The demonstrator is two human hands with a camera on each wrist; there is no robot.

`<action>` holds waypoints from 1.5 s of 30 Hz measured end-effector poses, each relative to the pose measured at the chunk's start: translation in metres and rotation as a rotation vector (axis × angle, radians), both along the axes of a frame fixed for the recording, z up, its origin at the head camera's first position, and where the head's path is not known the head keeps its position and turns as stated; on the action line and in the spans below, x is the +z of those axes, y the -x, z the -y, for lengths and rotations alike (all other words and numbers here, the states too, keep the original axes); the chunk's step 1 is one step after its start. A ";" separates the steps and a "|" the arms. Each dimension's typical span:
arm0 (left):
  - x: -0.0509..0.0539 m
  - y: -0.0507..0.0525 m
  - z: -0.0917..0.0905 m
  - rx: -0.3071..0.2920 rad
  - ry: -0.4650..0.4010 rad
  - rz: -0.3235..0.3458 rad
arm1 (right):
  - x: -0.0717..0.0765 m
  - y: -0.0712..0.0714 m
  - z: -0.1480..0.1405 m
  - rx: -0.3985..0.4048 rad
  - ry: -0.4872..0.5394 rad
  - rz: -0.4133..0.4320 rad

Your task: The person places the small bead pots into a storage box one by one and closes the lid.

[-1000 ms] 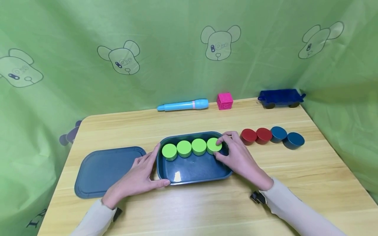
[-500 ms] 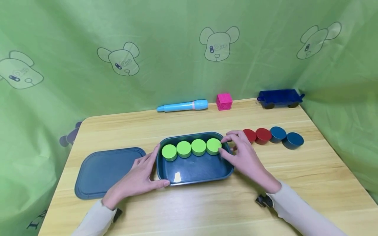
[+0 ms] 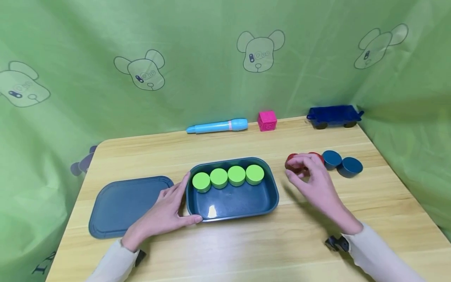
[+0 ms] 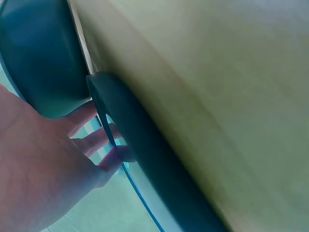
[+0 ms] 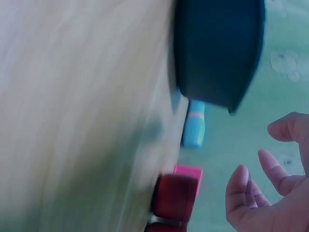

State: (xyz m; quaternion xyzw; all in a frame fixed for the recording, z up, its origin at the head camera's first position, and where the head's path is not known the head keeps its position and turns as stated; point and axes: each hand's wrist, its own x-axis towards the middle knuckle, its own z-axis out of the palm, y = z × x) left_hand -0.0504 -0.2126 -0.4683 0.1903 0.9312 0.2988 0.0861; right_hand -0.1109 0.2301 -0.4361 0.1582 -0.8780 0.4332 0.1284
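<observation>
Blue tray [image 3: 236, 201] | left fingers [image 3: 184, 184] spread, touching | right fingers [image 3: 302, 159] parted, near red cylinders [image 5: 176, 197]

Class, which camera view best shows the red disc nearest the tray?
The right wrist view: no hand blocks the red disc there, and its side is plain, though slightly blurred. In the head view, the right hand covers part of it; the left wrist view does not show it.

Desk [image 3: 218, 250]: pale wood grain
Box [image 3: 232, 201]: dark teal-blue
Round pieces [image 3: 237, 175], box's far wall: lime green
Lid [image 3: 128, 207], near desk's left edge: slate blue
Inner discs [image 5: 175, 197]: red
Outer discs [image 3: 332, 160], toward right edge: blue
Pen [image 3: 213, 127], far edge: sky blue, pink band [image 3: 230, 125]
Cube [image 3: 267, 121] beside it: magenta
Wagon [image 3: 332, 115], far-right corner: deep blue
Cloth [image 3: 201, 70]: green, outlined mouse heads [image 3: 259, 53]
</observation>
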 end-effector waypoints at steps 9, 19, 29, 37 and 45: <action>-0.002 -0.001 0.001 0.003 0.008 -0.003 | 0.003 0.004 -0.042 -0.133 -0.009 0.023; -0.001 -0.001 0.000 0.003 0.005 -0.004 | -0.006 0.008 -0.089 -0.269 -0.084 0.066; -0.002 -0.001 0.000 0.003 0.004 0.008 | -0.017 0.018 -0.127 -0.345 -0.133 0.161; -0.001 0.000 0.000 0.005 0.008 0.015 | -0.023 0.026 -0.144 -0.350 -0.192 0.255; -0.001 0.000 0.000 0.005 0.018 0.011 | -0.023 0.028 -0.152 -0.327 -0.227 0.311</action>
